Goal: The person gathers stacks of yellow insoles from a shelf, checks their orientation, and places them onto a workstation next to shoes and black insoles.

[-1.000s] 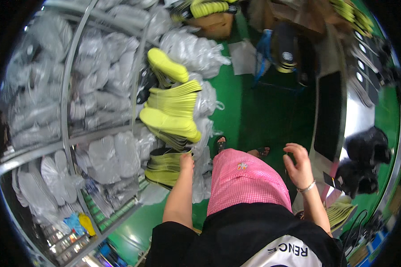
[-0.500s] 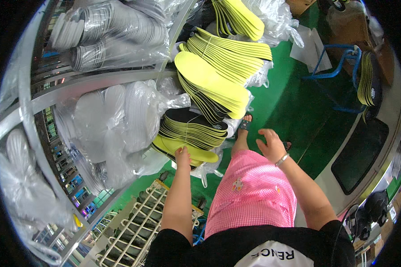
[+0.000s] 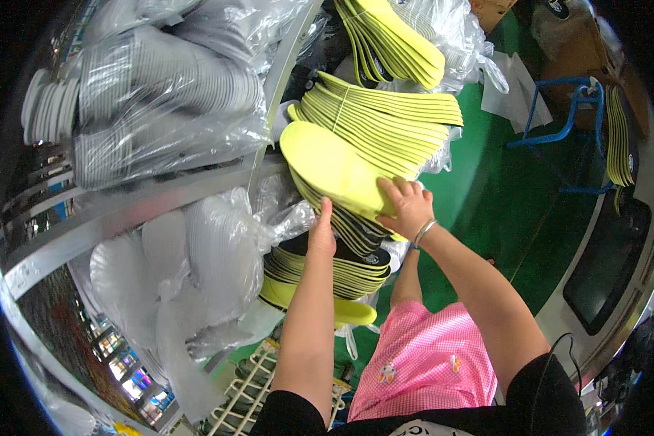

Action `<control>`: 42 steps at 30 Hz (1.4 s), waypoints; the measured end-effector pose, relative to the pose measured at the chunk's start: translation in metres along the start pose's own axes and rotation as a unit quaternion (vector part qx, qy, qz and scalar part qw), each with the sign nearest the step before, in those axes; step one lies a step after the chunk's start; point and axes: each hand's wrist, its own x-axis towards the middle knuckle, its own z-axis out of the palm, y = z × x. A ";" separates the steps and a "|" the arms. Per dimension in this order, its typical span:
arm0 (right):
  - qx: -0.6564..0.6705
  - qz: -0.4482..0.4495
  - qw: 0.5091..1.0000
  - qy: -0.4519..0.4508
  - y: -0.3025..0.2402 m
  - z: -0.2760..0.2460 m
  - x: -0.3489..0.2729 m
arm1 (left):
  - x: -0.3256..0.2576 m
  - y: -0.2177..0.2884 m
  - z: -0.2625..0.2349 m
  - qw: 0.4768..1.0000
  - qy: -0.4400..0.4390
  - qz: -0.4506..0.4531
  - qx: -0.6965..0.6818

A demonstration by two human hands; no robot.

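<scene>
One stack of yellow insoles lies at twelve o'clock — the right hand, half curled, touches its four-o'clock end. The left hand, thumb up, fingers hidden, is at its six; I cannot tell whether either grips.

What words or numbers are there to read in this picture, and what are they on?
Black shirt: a cut-off bit of lettering on the white patch at the bottom; I won't copy it.
Black insole in the lower stack: a pale mark, too small to read.
Insole stack at far right: a pale mark, also too small.
Yellow insole under the right hand: no words I can see.
</scene>
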 end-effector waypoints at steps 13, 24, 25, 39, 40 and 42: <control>0.019 -0.048 0.988 0.142 -0.035 -0.006 -0.073 | -0.040 -0.001 0.005 0.975 -0.157 0.090 -0.126; 0.067 -0.035 0.994 0.079 0.027 0.021 -0.007 | -0.067 -0.014 0.012 0.982 0.058 0.171 0.060; 0.082 -0.053 0.992 0.077 0.027 0.020 -0.010 | -0.071 -0.032 0.000 0.969 0.081 0.191 0.132; 0.157 -0.113 0.981 0.008 0.019 0.096 -0.119 | -0.127 -0.125 -0.150 0.912 0.400 -0.077 -0.049; 0.153 -0.109 0.982 -0.002 0.019 0.100 -0.122 | -0.123 -0.122 -0.157 0.918 0.377 -0.101 -0.066; 0.142 -0.106 0.984 -0.020 0.021 0.110 -0.125 | -0.117 -0.119 -0.163 0.933 0.347 -0.054 -0.085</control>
